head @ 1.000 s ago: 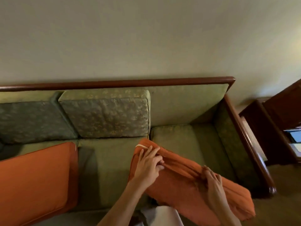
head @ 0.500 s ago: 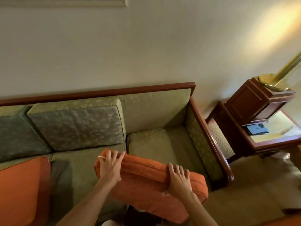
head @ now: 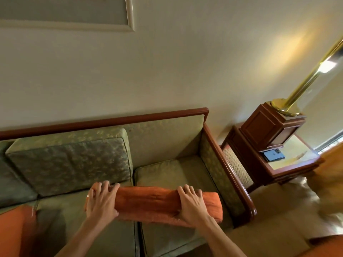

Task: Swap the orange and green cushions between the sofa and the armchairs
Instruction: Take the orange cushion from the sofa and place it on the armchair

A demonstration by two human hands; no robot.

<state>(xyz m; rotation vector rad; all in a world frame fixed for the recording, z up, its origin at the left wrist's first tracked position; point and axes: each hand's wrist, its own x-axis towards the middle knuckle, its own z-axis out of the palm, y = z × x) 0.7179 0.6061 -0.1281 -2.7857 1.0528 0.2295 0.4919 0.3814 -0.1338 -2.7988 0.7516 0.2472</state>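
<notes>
An orange cushion point(head: 148, 203) is held edge-up over the green sofa's seat point(head: 167, 173), seen along its top edge. My left hand point(head: 101, 200) grips its left end and my right hand point(head: 192, 202) grips it right of the middle. A green patterned back cushion point(head: 74, 158) leans against the sofa back, to the left of the bare right-hand spot. Another orange cushion point(head: 14, 232) lies at the lower left on the sofa.
The sofa's wooden right armrest point(head: 232, 175) runs beside the held cushion. A wooden side table point(head: 289, 164) stands to the right with a phone point(head: 273, 155) and a brass lamp point(head: 297, 89) on a wooden box. Carpet lies at the lower right.
The held orange cushion has turned from slanted to level and risen toward the sofa back. My view has swung right and up, bringing the side table and lamp in.
</notes>
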